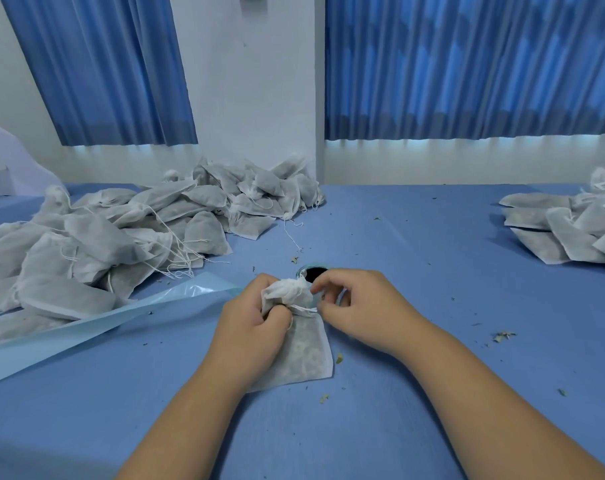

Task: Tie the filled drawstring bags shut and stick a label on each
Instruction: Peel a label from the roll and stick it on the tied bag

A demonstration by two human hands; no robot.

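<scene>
On the blue table, the left hand grips the bag neck; the right hand pinches its drawstring.

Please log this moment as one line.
tying | left hand grips bag neck | right hand pinches drawstring | visible side unlabelled

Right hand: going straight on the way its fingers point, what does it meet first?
Likely the gathered neck of the bag, gripped by the left hand; the right hand sits just beside it, pinching the drawstring.
</scene>
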